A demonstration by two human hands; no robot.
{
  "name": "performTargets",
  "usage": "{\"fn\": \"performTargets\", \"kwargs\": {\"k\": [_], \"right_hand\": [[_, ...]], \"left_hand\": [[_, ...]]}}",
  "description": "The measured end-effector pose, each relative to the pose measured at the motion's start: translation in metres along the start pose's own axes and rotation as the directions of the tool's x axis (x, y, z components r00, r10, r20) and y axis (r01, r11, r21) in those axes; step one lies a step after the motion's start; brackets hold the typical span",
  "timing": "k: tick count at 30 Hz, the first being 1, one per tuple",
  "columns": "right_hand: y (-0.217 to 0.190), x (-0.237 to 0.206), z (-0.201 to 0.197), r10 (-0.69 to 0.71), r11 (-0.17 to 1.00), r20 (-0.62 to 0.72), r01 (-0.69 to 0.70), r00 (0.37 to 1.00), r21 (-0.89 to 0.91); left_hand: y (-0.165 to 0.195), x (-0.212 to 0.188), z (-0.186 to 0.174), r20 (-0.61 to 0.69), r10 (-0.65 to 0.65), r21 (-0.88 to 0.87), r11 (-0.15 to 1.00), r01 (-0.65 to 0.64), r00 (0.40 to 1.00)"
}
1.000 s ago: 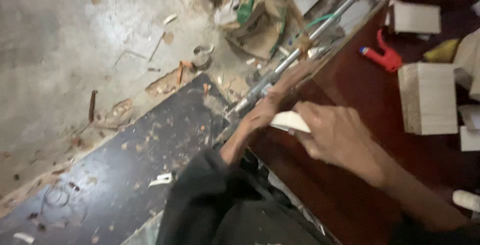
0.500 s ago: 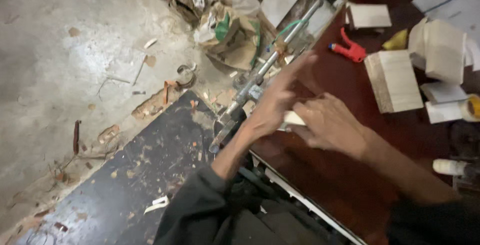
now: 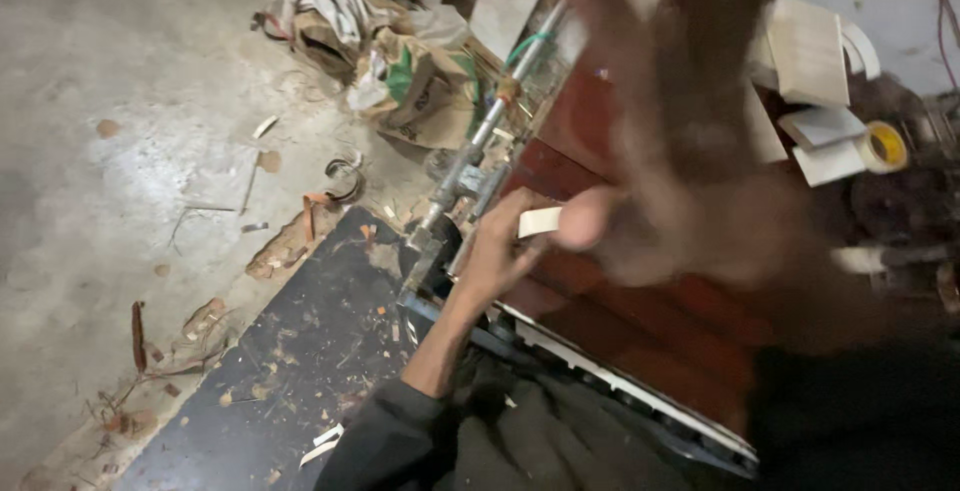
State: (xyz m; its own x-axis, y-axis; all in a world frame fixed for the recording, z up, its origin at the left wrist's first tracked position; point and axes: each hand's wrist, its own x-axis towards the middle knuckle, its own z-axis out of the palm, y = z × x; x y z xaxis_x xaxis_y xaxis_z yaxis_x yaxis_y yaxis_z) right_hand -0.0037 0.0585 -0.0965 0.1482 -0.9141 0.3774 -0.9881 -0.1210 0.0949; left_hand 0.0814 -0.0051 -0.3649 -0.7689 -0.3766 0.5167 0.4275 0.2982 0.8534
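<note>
Blurring across the upper right of the view, my right hand [image 3: 690, 141] is spreading its fingers wide, holding nothing, and hiding much of the dark red wooden table [image 3: 640, 341] behind it. My left hand [image 3: 500, 251] is pinching a small pale flat wooden piece [image 3: 540, 221] at the table's left edge; the piece is sticking out rightward from my fingertips, beside the metal rail [image 3: 480, 141]. Pale square blocks [image 3: 810, 51] and a yellow tape roll [image 3: 885, 146] are lying far right, partly cut off. Chips are littering the grey concrete floor [image 3: 120, 151].
</note>
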Motion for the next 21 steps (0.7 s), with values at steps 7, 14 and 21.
{"fn": "performTargets", "kwargs": {"k": [7,14,21], "right_hand": [[0.035,-0.057,0.069,-0.023,0.993,0.07,0.031,0.997,-0.114],[0.073,-0.116,0.113,0.514,0.693,0.328,-0.609,0.793,0.385],[0.089,-0.123,0.107,0.581,0.723,0.289,-0.645,0.761,0.246]], "left_hand": [[0.007,0.0,-0.003,0.001,-0.079,-0.068,0.995,0.079,0.997],[0.034,0.015,-0.004,0.022,-0.095,-0.131,0.987,0.097,0.995],[0.034,0.017,-0.004,0.036,-0.051,-0.077,0.996,0.053,0.998]]}}
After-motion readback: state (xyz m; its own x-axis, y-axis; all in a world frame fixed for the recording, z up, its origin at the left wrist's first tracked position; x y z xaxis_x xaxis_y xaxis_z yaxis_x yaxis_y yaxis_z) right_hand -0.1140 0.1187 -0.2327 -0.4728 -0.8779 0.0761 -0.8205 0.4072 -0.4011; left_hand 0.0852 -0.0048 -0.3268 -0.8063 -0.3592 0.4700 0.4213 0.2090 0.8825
